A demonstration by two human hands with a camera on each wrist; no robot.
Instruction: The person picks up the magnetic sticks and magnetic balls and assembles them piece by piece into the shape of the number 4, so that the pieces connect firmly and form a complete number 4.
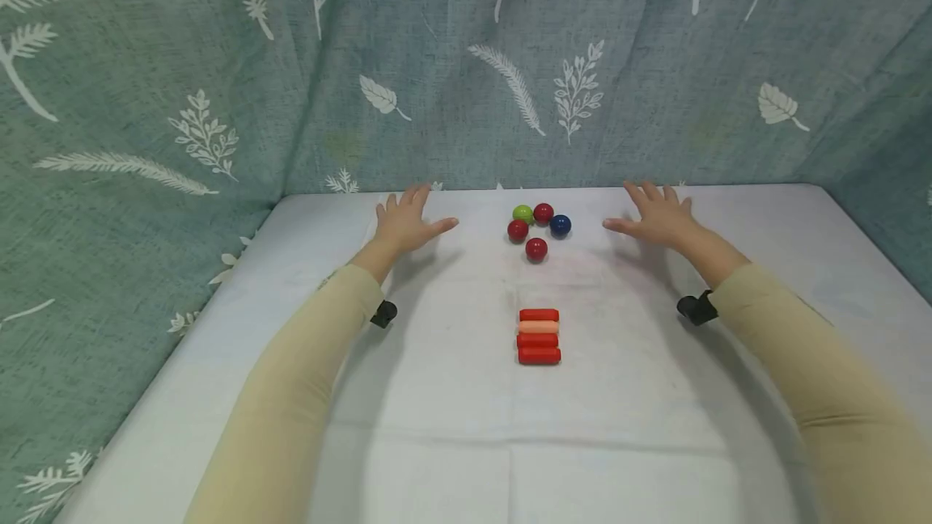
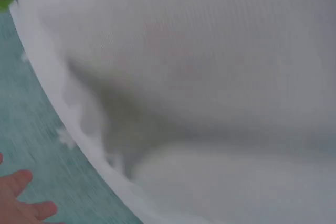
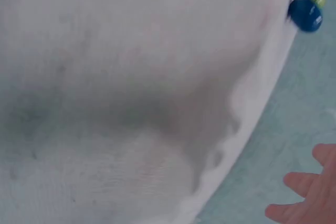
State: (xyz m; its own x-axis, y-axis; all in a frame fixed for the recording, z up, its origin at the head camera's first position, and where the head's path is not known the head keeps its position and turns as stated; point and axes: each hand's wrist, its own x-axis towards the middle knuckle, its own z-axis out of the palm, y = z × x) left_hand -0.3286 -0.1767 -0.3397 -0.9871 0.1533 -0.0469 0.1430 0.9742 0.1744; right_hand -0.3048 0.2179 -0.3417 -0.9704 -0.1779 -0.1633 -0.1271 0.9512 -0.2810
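My left hand (image 1: 404,225) is spread above the far left part of the white table (image 1: 437,395), holding nothing. The right hand (image 1: 661,218), fingers also apart, hovers over the far right part. Between them sits a group of small shiny balls: a green ball (image 1: 523,214), a blue ball (image 1: 561,226) and red ones, such as the nearest red ball (image 1: 536,249). Closer to me lies a column of short sticks, red (image 1: 539,356) except for one peach stick (image 1: 539,327). In the right wrist view the blue ball (image 3: 305,14) shows at the upper right.
A green-blue curtain (image 1: 437,63) with white leaf prints hangs behind the table and along its left and right sides. Each wrist carries a small black camera, the left camera (image 1: 383,314) and the right camera (image 1: 696,308). The white cloth has fold lines.
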